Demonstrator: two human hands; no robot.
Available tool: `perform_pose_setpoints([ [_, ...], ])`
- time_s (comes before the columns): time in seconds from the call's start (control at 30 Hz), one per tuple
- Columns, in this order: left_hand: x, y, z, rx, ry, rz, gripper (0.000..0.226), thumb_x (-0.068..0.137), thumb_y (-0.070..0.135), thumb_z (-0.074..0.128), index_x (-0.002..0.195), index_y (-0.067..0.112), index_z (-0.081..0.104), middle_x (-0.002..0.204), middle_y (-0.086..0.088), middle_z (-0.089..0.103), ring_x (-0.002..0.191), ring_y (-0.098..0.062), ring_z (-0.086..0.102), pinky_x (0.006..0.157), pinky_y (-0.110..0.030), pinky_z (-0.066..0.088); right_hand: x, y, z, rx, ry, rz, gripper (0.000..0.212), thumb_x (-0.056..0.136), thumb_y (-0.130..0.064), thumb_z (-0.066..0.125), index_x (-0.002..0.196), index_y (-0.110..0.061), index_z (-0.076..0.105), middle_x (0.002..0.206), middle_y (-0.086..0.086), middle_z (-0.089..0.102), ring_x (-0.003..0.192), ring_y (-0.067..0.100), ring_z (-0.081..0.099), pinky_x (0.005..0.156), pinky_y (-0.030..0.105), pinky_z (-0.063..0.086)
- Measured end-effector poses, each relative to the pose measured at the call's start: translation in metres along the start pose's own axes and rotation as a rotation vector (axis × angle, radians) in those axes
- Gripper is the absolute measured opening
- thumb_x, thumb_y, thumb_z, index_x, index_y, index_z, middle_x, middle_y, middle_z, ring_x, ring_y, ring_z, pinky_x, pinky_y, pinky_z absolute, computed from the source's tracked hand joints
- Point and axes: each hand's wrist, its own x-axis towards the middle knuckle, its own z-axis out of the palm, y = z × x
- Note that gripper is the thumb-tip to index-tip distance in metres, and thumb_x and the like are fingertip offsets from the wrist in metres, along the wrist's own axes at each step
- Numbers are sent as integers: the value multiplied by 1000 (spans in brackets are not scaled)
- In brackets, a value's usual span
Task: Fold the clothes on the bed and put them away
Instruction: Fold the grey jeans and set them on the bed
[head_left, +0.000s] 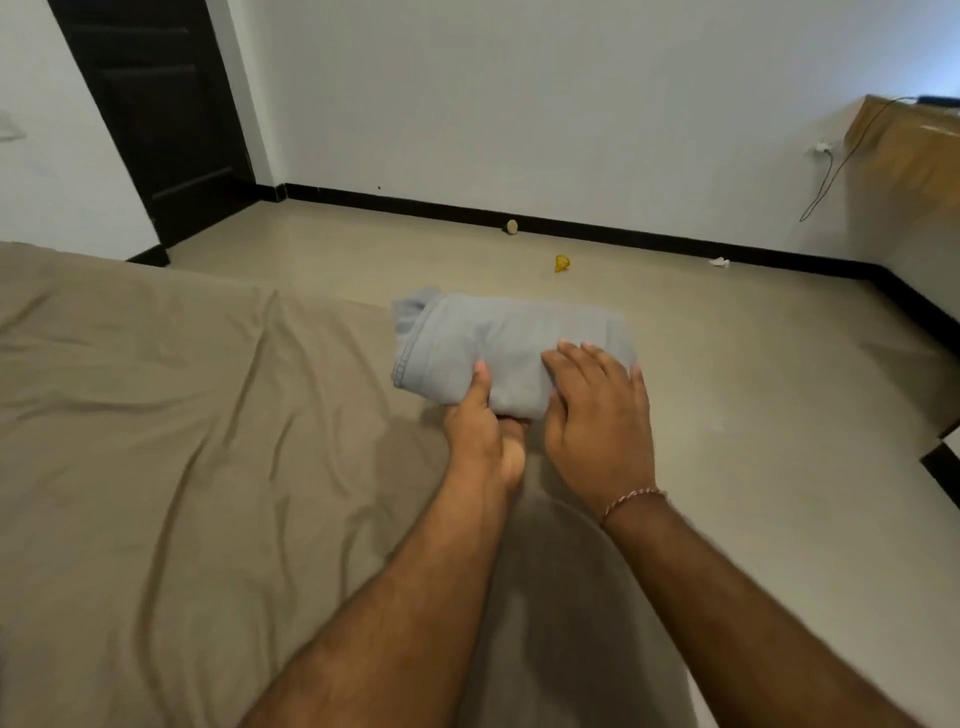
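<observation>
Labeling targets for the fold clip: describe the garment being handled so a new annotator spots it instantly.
Start at the tan bed sheet and follow it to the corner nearest the bare floor. There lies a folded grey garment, gripped underneath by the left hand and pressed flat by the right hand. It is the only grey cloth and the only clothing in view.

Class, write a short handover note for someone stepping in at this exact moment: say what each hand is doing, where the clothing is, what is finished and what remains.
Left hand: grips the near edge of the folded pale grey-blue garment, thumb on top, fingers tucked under.
Right hand: lies flat on top of the garment, fingers straight, pressing it down.
Garment: held at the corner of the bed with the wrinkled tan sheet, partly out over the beige floor.
Done: this piece looks folded into a compact bundle.
Left: carry it off and put it away. No other clothes show on the visible part of the bed.
</observation>
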Motion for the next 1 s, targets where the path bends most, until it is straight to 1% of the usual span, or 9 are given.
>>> perform_pose_setpoints([
  [0.1,53,-23,-27,109,66,-122,50,99,30,67,144,12,57,128,-17,71,110,-34,73,80,-48,64,19,38,58,-87,-253,39,46,102,-24,45,147,-25,51,157,1,48,147,25,38,116,67,30],
  [0.17,85,-40,-62,268,152,-249,41,102,29,65,140,15,60,119,-14,75,97,-31,77,67,-45,64,3,59,114,-174,-497,60,54,104,-38,36,158,-32,34,169,-3,28,155,24,22,117,68,26],
  [0.23,108,-54,-87,341,201,-284,37,98,29,71,132,16,64,115,-14,76,94,-33,77,64,-46,64,-22,73,151,-211,-502,44,61,102,-44,31,162,-37,22,172,-6,14,159,24,9,117,71,18],
  [0.4,117,-62,-81,392,284,-201,38,94,26,77,129,20,63,119,-10,72,102,-35,73,65,-50,64,-24,78,166,-261,-430,22,61,102,-41,30,162,-36,19,173,-5,12,159,24,6,119,70,10],
  [0.6,49,-25,-82,534,123,-342,25,102,21,61,122,7,70,112,-15,78,101,-25,76,81,-36,63,-46,30,146,-301,-370,-44,68,90,-25,36,155,-10,44,162,15,40,150,36,36,118,69,16],
  [0.7,-11,-2,-113,580,146,-293,24,103,10,52,105,2,75,92,-13,79,86,-22,76,70,-28,58,-95,-22,131,-138,-435,-105,63,85,-24,36,139,-4,61,146,17,58,131,38,59,107,60,43],
  [0.77,-44,14,-140,647,112,-253,28,103,5,49,97,8,77,92,-6,80,99,-28,75,81,-32,57,-131,-49,124,-56,-504,-135,60,81,-22,38,128,-6,70,133,15,68,121,35,65,99,55,52],
  [0.87,-107,46,-171,746,175,-209,34,103,-5,45,94,5,77,100,-13,80,108,-31,73,95,-33,55,-182,-98,93,45,-455,-133,61,73,-22,40,122,-11,74,130,9,70,125,28,59,106,44,37],
  [1.0,-200,91,-200,977,252,-39,32,96,-9,54,85,11,77,91,-14,79,85,-20,75,77,-24,57,-238,-158,50,256,-522,-15,60,78,-30,42,130,-15,69,133,12,69,121,32,67,106,50,50],
])
